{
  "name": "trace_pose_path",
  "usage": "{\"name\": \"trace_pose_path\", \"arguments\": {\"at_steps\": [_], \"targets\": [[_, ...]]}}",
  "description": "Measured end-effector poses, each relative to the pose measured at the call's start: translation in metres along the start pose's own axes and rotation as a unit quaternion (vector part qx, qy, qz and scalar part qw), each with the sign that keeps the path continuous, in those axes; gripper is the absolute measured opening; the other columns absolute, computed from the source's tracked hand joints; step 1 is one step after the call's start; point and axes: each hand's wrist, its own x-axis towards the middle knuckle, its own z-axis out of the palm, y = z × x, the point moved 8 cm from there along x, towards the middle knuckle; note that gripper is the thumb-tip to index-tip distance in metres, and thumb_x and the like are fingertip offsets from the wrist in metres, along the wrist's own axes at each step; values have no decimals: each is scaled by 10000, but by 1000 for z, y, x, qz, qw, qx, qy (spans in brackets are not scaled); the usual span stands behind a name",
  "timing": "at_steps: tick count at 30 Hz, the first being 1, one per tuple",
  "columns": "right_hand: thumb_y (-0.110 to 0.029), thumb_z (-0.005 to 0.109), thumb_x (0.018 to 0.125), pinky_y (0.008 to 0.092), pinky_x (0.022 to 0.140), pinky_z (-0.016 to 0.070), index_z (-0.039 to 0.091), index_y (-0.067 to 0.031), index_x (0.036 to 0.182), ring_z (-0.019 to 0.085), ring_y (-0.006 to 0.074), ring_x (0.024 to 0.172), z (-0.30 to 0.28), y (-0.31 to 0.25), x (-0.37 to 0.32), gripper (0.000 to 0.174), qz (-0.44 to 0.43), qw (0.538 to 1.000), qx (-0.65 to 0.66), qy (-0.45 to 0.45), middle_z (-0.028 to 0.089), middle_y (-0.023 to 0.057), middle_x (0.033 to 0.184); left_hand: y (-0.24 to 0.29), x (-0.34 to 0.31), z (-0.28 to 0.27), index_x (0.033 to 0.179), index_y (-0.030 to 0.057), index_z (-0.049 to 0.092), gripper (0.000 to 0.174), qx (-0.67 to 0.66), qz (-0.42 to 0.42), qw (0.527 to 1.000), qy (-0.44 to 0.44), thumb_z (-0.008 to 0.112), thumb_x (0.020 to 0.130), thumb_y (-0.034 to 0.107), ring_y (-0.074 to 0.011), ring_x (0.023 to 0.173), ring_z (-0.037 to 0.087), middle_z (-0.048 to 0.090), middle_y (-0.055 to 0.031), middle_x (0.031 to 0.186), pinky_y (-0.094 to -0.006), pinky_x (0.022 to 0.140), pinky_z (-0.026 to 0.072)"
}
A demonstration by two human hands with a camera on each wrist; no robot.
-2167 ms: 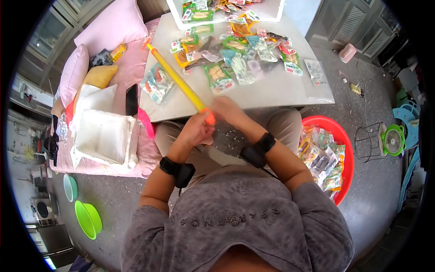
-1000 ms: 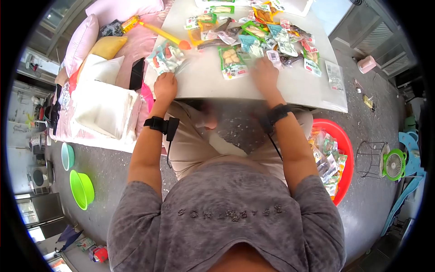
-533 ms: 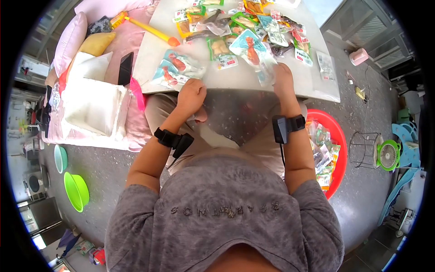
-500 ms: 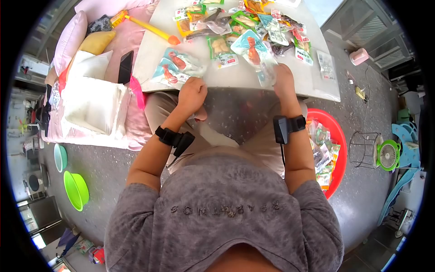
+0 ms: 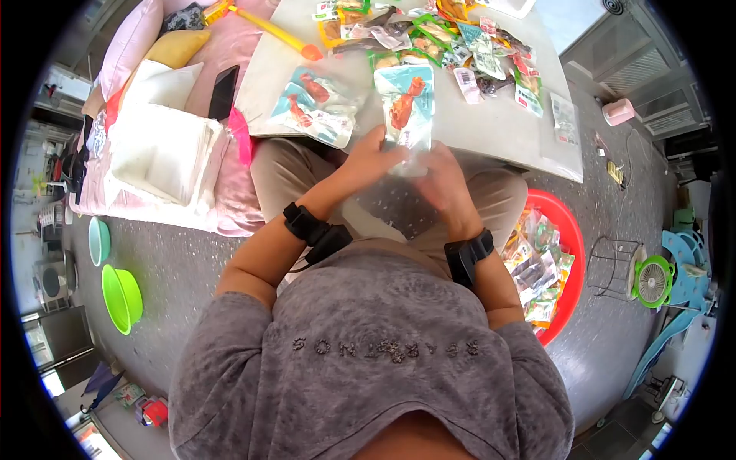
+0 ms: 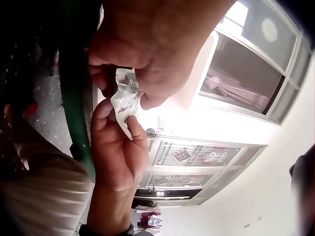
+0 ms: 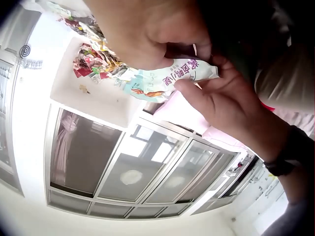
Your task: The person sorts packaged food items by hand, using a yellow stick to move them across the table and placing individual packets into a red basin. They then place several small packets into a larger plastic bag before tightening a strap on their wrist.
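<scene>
Where the teal packet sits, head view: the teal packet [image 5: 406,103] is held up by its clear near end, with its far end over the near edge of the bench [image 5: 498,130]; whether it touches the bench cannot be told.
Left hand, head view: the left hand [image 5: 369,157] is curled onto the near left edge.
Right hand, head view: the right hand [image 5: 442,180] is closed on the near right edge.
Surroundings, head view: other packets [image 5: 452,38] are heaped farther back on the bench; a red basin [image 5: 569,222] of more stands to the right.
Left wrist view: the teal packet [image 6: 125,101] is pinched by the left hand [image 6: 147,49] and met from below by the right hand [image 6: 115,147].
Right wrist view: the teal packet [image 7: 162,78] is gripped by the right hand [image 7: 147,34] above and the left hand [image 7: 231,108] below.
Handling: the packet is judged light, its film thin, limp and slippery, with a lump inside. It is best taken by the flat sealed edges.
</scene>
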Motion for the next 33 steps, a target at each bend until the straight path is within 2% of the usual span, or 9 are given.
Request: {"name": "trace_pose_path", "arguments": {"at_steps": [4,7,10,11,14,17,20,26,33], "targets": [[-72,508,786,262,673,444,500,-56,969,537,113,773,-13,-8,-16,184,60,993,-97,26,550,37,929,6,-12,0,991,31,447,289,29,-37,997,-55,548,760,172,-81,482,438,496,-33,707,-225,358,334],[-157,568,778,266,689,454,486,-54,1012,545,130,810,-4,-44,-20,268,-20,996,-73,-45,552,36,941,6,-17,10,985,17,480,302,210,117,952,-192,555,735,169,-117,611,512,521,-55,761,-251,507,427],[-175,604,753,275,726,457,486,-20,1044,547,138,839,-12,-50,-25,350,36,983,-149,-103,561,58,940,0,-31,20,988,-4,496,333,204,-24,931,-302,563,710,167,-129,751,531,537,-70,815,-266,657,440],[-176,607,751,271,728,456,489,-16,1047,547,134,836,-13,-48,-29,356,63,975,-189,-99,563,60,942,4,-30,22,1016,-2,487,367,228,32,923,-307,568,690,146,-123,762,532,540,-76,817,-264,659,443],[-120,579,747,251,699,451,503,1,1034,548,125,803,-17,-42,-35,321,76,971,-217,-65,568,70,937,6,-27,16,983,2,501,364,266,89,920,-275,578,690,204,-192,766,545,540,-122,839,-309,640,441],[-65,527,756,256,654,454,498,6,1025,551,141,779,-23,-44,-40,280,27,989,-146,11,565,85,928,-7,-6,-26,983,5,507,369,85,26,994,-59,578,695,225,-215,778,545,544,-130,851,-319,667,436],[-78,501,808,296,655,487,483,7,1040,566,178,800,-43,-47,-34,248,-31,994,-75,70,556,100,940,11,0,-70,981,11,503,325,278,74,943,169,592,728,196,-151,747,517,531,-77,863,-255,649,428],[-78,457,825,279,545,492,479,4,994,577,179,730,-40,-53,-21,189,-90,989,-79,92,556,96,883,16,-2,-52,798,31,514,226,516,146,820,201,567,661,202,-302,782,510,500,-119,885,-381,630,440],[-77,462,817,250,466,454,486,-16,986,574,147,651,-21,-54,-12,182,-80,982,-133,111,570,81,831,11,1,-60,735,27,488,91,428,153,862,223,490,679,98,-296,783,504,510,-121,802,-376,620,426]]}}
